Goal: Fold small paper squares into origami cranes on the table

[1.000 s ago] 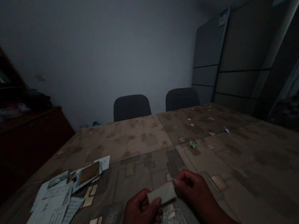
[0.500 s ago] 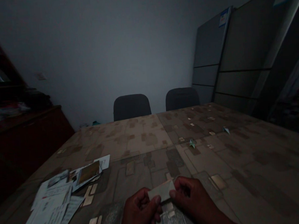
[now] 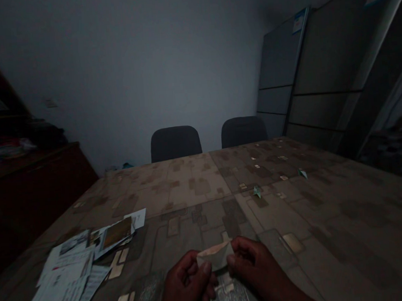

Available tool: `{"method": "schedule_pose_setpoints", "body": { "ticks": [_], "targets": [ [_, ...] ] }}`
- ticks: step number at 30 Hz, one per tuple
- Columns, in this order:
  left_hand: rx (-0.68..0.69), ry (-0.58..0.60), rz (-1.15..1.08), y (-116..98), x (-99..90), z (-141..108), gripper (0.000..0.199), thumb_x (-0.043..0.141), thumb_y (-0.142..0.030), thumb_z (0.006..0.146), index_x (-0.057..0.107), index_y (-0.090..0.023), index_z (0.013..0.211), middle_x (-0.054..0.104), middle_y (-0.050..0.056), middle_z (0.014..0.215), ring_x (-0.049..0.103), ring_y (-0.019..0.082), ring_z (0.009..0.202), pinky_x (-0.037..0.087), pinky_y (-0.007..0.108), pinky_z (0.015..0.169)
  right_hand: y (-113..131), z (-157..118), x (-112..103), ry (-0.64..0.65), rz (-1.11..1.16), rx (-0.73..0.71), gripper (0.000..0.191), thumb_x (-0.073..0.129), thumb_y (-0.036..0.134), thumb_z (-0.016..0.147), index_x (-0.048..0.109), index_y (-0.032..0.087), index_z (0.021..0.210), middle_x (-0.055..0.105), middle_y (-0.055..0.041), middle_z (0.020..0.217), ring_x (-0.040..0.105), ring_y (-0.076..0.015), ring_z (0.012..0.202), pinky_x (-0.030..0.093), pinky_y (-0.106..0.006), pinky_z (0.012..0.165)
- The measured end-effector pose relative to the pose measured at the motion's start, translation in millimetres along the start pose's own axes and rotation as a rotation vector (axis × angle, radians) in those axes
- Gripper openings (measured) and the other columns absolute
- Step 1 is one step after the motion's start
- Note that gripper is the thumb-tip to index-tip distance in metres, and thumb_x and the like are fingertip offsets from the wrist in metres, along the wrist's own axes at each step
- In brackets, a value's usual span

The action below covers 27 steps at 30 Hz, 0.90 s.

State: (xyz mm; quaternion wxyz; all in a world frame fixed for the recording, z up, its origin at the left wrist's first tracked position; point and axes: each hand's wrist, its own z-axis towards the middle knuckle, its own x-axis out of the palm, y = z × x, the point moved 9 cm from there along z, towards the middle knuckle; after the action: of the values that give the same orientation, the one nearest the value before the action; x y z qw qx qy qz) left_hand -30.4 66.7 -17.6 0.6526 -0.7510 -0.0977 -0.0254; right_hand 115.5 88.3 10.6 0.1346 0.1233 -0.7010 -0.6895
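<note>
The head camera looks down at two hands close together at the near edge of the worktop [image 3: 295, 217]. The left hand [image 3: 187, 277] and the right hand [image 3: 253, 261] are not apart. Both pinch a small folded paper [image 3: 215, 255], one at each end, with the fingers curled. The paper is pale with a pinkish top edge, and it sits right between the hands. Under the hands lies a shiny flat thing [image 3: 228, 300], but it is too dark to tell what it is. To the left on the worktop is a messy pile of papers [image 3: 65, 279]. Farther off sit a small paper bird [image 3: 257, 191] and another paper bird [image 3: 302, 173]. Past the worktop are two dark chairs [image 3: 175, 144] by the wall [image 3: 113, 74]. A dark wooden cabinet [image 3: 27, 181] stands on the left, and tall gray panels [image 3: 280, 58] stand on the right.
</note>
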Motion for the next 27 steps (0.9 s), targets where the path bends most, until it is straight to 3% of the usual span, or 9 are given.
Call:
{"method": "schedule_pose_setpoints", "body": {
  "ticks": [4, 9, 15, 21, 27],
  "targets": [
    [0.039, -0.003, 0.006, -6.0, -3.3, 0.4, 0.039, 0.075, -0.05, 0.068, 0.067, -0.013, 0.076, 0.064, 0.001, 0.044, 0.051, 0.008, 0.038, 0.038, 0.017, 0.043, 3.2, -0.5, -4.4, -0.019, -0.005, 0.009, 0.028, 0.059, 0.043, 0.077, 0.055, 0.016, 0.073, 0.051, -0.0009, 0.065, 0.047, -0.0157, 0.062, 0.036, -0.029, 0.06],
    [0.034, -0.02, 0.024, -5.7, -2.6, -3.0, 0.04, 0.077, -0.053, 0.063, 0.063, -0.015, 0.064, 0.061, -0.001, 0.042, 0.05, 0.008, 0.038, 0.037, 0.017, 0.044, 5.5, -1.6, -4.2, -0.023, -0.072, -0.027, 0.022, 0.063, 0.037, 0.074, 0.056, 0.017, 0.08, 0.054, -0.0018, 0.069, 0.048, -0.0162, 0.064, 0.037, -0.028, 0.059],
    [0.028, -0.001, -0.047, -4.1, -1.0, -4.0, 0.04, 0.074, -0.051, 0.069, 0.065, -0.015, 0.083, 0.067, 0.002, 0.051, 0.055, 0.009, 0.041, 0.04, 0.018, 0.046, -3.0, -0.7, -4.4, 0.007, -0.086, -0.043, 0.018, 0.06, 0.035, 0.079, 0.06, 0.016, 0.079, 0.059, -0.0031, 0.073, 0.055, -0.0196, 0.072, 0.041, -0.029, 0.064],
    [0.081, -0.047, -0.128, -9.4, -1.9, -5.8, 0.05, 0.082, -0.043, 0.061, 0.062, -0.023, 0.102, 0.067, -0.002, 0.068, 0.062, 0.013, 0.047, 0.045, 0.021, 0.042, 3.1, -1.1, -9.7, -0.064, 0.004, -0.032, 0.033, 0.06, 0.026, 0.077, 0.056, 0.018, 0.109, 0.059, -0.0011, 0.075, 0.055, -0.0186, 0.071, 0.04, -0.03, 0.064],
    [0.099, -0.001, -0.134, -6.5, 4.0, -6.8, 0.038, 0.084, -0.034, 0.059, 0.064, -0.02, 0.087, 0.066, -0.002, 0.062, 0.06, 0.012, 0.049, 0.045, 0.02, 0.044, 8.6, -3.0, -9.8, -0.083, -0.034, -0.055, 0.028, 0.059, 0.025, 0.077, 0.059, 0.018, 0.104, 0.06, -0.0025, 0.077, 0.055, -0.0189, 0.072, 0.039, -0.031, 0.066]
  ]
}}
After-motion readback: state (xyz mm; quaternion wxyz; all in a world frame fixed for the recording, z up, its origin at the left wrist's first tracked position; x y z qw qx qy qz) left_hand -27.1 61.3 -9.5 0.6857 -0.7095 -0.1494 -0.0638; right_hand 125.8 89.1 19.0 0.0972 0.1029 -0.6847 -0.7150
